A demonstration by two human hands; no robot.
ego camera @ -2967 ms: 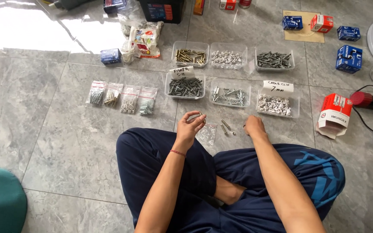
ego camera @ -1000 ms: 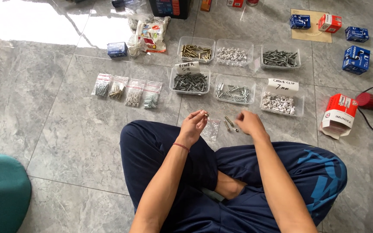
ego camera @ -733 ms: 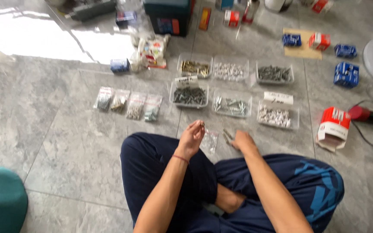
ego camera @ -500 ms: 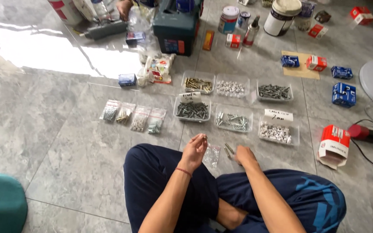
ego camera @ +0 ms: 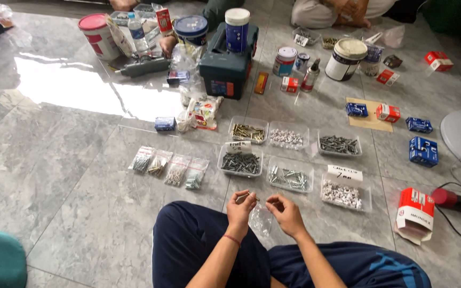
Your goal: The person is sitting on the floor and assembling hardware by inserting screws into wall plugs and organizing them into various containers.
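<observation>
Screws [ego camera: 245,197], thin and hard to make out, sit pinched in the left hand [ego camera: 240,209], just above the knees. Beside it the right hand [ego camera: 286,213] pinches the top of a small clear bag [ego camera: 261,220] that hangs over the grey tile floor [ego camera: 60,176]. Clear trays of fasteners [ego camera: 289,178] lie just beyond.

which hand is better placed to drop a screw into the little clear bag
Left, probably: the left hand already pinches a screw just above the clear bag, while the right hand grips the bag's top edge.
</observation>
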